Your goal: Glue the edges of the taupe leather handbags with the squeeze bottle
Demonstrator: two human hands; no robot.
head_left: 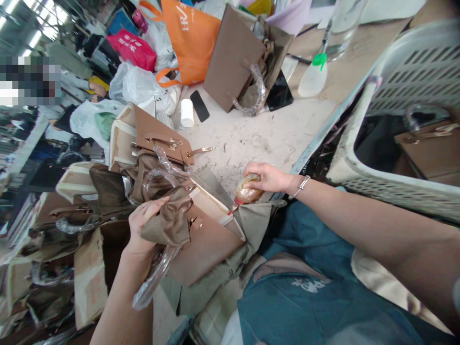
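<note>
A tan handbag (208, 244) lies on its side near the table's front edge, with grey-green cloth spread under and beside it. My left hand (145, 221) is closed on the brown lining cloth (172, 223) at the bag's left side. In my right hand (266, 177) is a squeeze bottle (247, 189) of yellowish stuff, its red nozzle pointing down at the pale edge (212, 206) of the bag. The nozzle tip is at or just over that edge; contact is hard to tell. Clear plastic wraps the bag's handle (156, 278).
More unfinished tan bags (163, 136) crowd the left. Farther back are an orange bag (190, 43), an upright brown bag (233, 57), a phone (280, 91), a white roll (187, 113) and a green-capped bottle (313, 79). A white basket (395, 184) stands right. A person is far left.
</note>
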